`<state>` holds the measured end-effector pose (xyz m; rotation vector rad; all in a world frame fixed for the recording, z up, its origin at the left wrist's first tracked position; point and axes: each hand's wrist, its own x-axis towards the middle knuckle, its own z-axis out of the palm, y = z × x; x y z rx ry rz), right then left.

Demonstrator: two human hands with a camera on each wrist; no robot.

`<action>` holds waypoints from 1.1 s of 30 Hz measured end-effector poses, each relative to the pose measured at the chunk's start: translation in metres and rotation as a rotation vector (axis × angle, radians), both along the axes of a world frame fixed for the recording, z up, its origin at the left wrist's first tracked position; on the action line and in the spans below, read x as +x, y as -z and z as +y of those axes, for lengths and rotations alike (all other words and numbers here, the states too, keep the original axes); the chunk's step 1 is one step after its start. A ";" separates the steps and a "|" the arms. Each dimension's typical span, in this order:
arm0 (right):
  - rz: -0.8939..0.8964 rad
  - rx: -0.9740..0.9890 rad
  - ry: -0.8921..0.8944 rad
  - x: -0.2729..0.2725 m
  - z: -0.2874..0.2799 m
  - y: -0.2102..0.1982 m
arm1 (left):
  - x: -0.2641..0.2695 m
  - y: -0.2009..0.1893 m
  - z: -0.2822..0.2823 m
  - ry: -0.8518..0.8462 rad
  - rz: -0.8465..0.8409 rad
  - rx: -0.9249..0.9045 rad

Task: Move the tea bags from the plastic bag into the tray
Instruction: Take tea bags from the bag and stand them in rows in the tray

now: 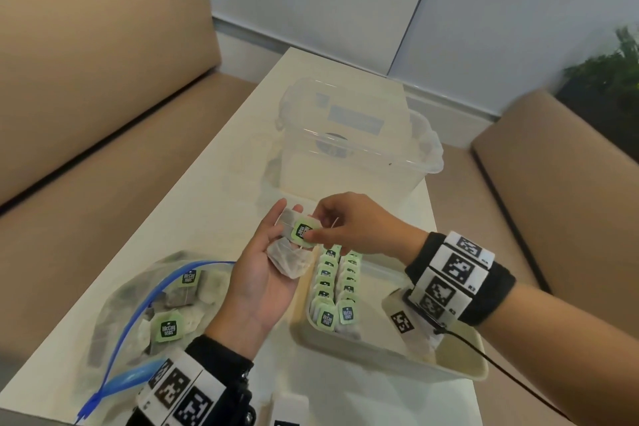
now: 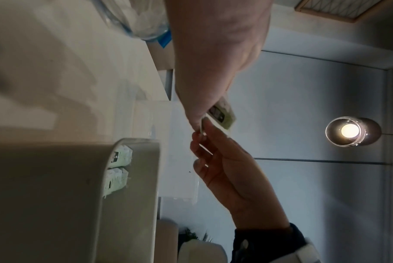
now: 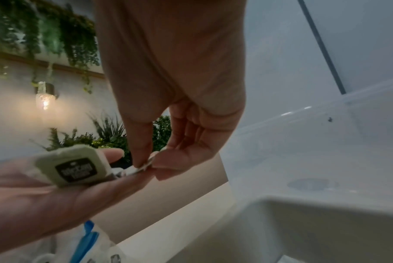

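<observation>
My left hand (image 1: 262,284) is palm up above the table, between the plastic bag and the tray. It holds a few tea bags (image 1: 292,261) on its fingers, with the thumb against them. A green tag (image 1: 303,231) lies on top, also seen in the right wrist view (image 3: 76,169). My right hand (image 1: 313,226) pinches the edge of a tea bag (image 3: 143,167) beside that tag, thumb against forefinger. The clear zip plastic bag (image 1: 138,304) lies at the lower left with several tea bags inside. The cream tray (image 1: 380,356) on the right holds two rows of tea bags (image 1: 333,290).
A clear plastic container (image 1: 349,149) stands on the white table (image 1: 207,201) just beyond my hands. A marker card (image 1: 403,322) leans in the tray's right part. Tan sofas (image 1: 86,97) flank the table on both sides.
</observation>
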<state>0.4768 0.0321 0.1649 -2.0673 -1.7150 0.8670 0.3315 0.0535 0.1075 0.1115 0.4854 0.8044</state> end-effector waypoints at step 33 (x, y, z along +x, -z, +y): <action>-0.427 -0.643 -0.331 0.027 -0.023 0.078 | -0.021 0.001 0.008 -0.036 0.077 0.108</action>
